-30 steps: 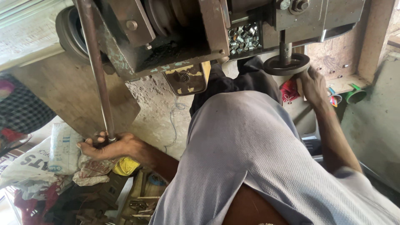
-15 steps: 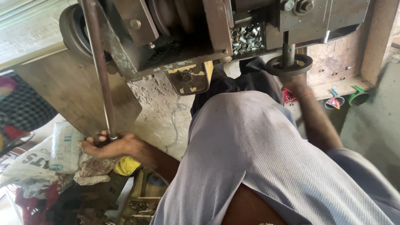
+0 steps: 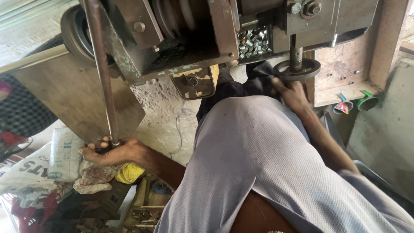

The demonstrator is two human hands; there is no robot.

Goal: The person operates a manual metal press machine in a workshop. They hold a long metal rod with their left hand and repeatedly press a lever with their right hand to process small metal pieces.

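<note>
Long steel lever rod (image 3: 102, 73), dull grey, near upright w/ slight tilt, lower end gripped low at left. Round dark metal wheel (image 3: 297, 69) on vertical shaft, flat, upper right.

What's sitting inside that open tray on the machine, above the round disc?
The tray holds a heap of small metal rings. Its back and bottom are hidden by the machine frame.

Right hand (image 3: 292, 92) dropped from beside round disc (image 3: 296, 69) to just below it, blurred.
</note>
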